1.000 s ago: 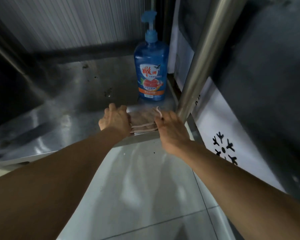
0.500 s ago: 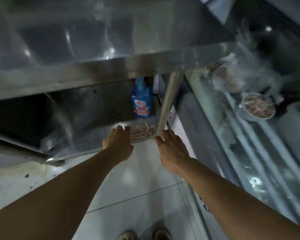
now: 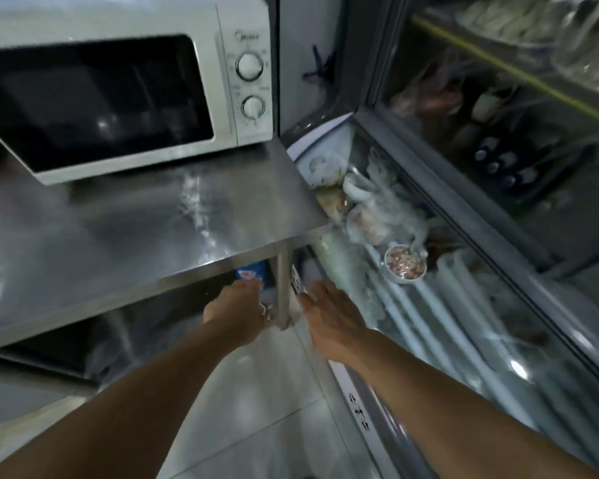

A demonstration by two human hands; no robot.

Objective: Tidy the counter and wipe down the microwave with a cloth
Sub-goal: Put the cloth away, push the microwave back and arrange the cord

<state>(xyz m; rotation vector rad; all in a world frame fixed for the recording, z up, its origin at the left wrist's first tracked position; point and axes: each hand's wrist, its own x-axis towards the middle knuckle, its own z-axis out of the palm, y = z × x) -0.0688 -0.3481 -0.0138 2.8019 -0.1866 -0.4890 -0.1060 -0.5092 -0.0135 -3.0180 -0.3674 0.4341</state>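
Fingers of the left hand [image 3: 237,307] reach under the counter [image 3: 125,229]; whether they pinch the cloth, hidden below, I cannot tell. Right hand [image 3: 329,314] hangs relaxed, empty. Best draw the cloth clear of the leg [image 3: 284,288] before rising to the microwave [image 3: 125,88].

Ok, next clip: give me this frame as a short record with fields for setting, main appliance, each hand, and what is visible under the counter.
setting: steel counter beside a glass-topped freezer
appliance: white microwave on the counter, door closed
left hand: below the counter edge, fingers curled, contents unclear
right hand: open, fingers straight, beside the counter leg
under counter: blue bottle, partly hidden
cloth: not clearly visible
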